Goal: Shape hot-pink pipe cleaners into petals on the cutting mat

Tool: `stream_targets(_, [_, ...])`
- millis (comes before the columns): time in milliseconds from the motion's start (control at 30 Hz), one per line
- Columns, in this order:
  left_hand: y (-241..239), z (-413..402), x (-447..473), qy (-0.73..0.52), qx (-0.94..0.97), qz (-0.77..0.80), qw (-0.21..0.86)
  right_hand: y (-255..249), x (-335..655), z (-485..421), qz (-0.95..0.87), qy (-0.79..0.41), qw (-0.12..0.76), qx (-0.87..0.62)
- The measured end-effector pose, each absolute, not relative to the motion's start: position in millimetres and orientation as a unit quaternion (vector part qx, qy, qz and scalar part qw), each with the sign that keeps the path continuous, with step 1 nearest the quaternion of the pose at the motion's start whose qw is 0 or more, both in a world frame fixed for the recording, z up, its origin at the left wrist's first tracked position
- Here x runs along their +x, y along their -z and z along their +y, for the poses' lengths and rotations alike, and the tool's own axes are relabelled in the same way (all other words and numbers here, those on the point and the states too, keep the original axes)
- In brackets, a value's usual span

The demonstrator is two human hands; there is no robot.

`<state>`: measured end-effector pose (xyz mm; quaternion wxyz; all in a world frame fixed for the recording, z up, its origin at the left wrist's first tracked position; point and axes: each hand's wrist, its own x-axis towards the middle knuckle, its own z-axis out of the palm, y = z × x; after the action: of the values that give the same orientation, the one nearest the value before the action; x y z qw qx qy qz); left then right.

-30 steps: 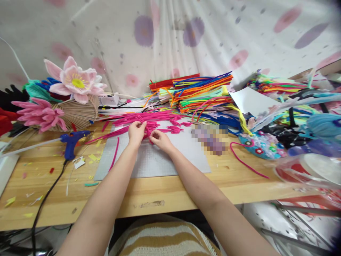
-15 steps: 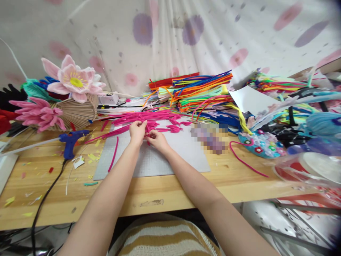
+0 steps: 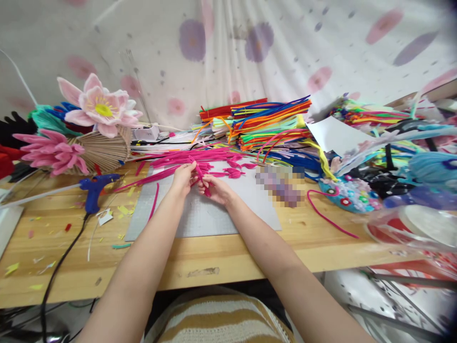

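Both my hands meet over the far part of a grey cutting mat (image 3: pixel 214 216) on the wooden table (image 3: pixel 200 262). My left hand (image 3: pixel 183 177) and my right hand (image 3: pixel 216 188) pinch the same short bent pink pipe cleaner (image 3: pixel 202 180) between their fingertips. Just behind them lies a heap of loose pink pipe cleaners (image 3: pixel 200 157), with small folded pink pieces (image 3: pixel 233 170) to the right. A single pink pipe cleaner (image 3: pixel 154 201) lies on the mat's left edge.
A blue glue gun (image 3: pixel 94 188) with a black cord lies left, beside pink paper flowers (image 3: pixel 96 105). Stacks of coloured pipe cleaners (image 3: pixel 271 123) fill the back. A curved pink pipe cleaner (image 3: pixel 330 216) and a clear container (image 3: pixel 414 228) sit right. Paper scraps litter the left tabletop.
My hands have drawn closer together, and the pink pipe cleaner between them has been lifted and bent more upright. The rest of the table is unchanged.
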<state>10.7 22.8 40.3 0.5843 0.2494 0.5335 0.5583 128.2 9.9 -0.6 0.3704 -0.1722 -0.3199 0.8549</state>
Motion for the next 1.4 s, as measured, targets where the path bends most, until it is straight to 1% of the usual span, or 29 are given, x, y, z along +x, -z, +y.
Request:
stream_targets(200, [-41,22,4,-0.507,0.268,0.446,0.687,-2,136,10,-0.272,-0.897,0.325,-0.127])
stream_targets(267, [-44,21,5,-0.518,0.258,0.426,0.696,-4,137,10,-0.269,-0.901,0.320,-0.115])
stream_targets(367, [-47,19,9,-0.527,0.250,0.412,0.699,-7,137,8,-0.299,-0.889,0.318,-0.138])
stream_targets(467, [-46,18,10,-0.496,0.282,0.425,0.702,-7,138,8,-0.354,-0.858,0.324,-0.182])
stream_targets(567, [-43,20,7,-0.512,0.327,0.451,0.654,0,137,12,-0.430,-0.791,0.365,-0.239])
stream_targets(667, [-42,22,3,-0.558,0.377,0.520,0.526,6,137,16,-0.512,-0.701,0.398,-0.297])
stream_targets(733, [-42,20,2,-0.545,0.430,0.551,0.463,7,137,17,-0.537,-0.661,0.411,-0.327])
stream_targets(767, [-41,19,2,-0.532,0.457,0.554,0.449,7,137,17,-0.541,-0.648,0.416,-0.338])
stream_targets(867, [-38,14,1,-0.494,0.513,0.535,0.454,5,135,15,-0.533,-0.647,0.416,-0.352])
stream_targets(1000, [-33,10,1,-0.486,0.504,0.541,0.467,8,131,14,-0.518,-0.663,0.411,-0.352])
stream_targets(1133, [-35,8,2,-0.486,0.466,0.551,0.492,13,131,17,-0.575,-0.597,0.421,-0.367])
stream_targets(1267, [-36,8,2,-0.481,0.463,0.568,0.482,13,132,17,-0.614,-0.568,0.410,-0.364])
stream_targets(1400, [-31,7,2,-0.475,0.451,0.520,0.549,14,133,17,-0.613,-0.577,0.396,-0.366])
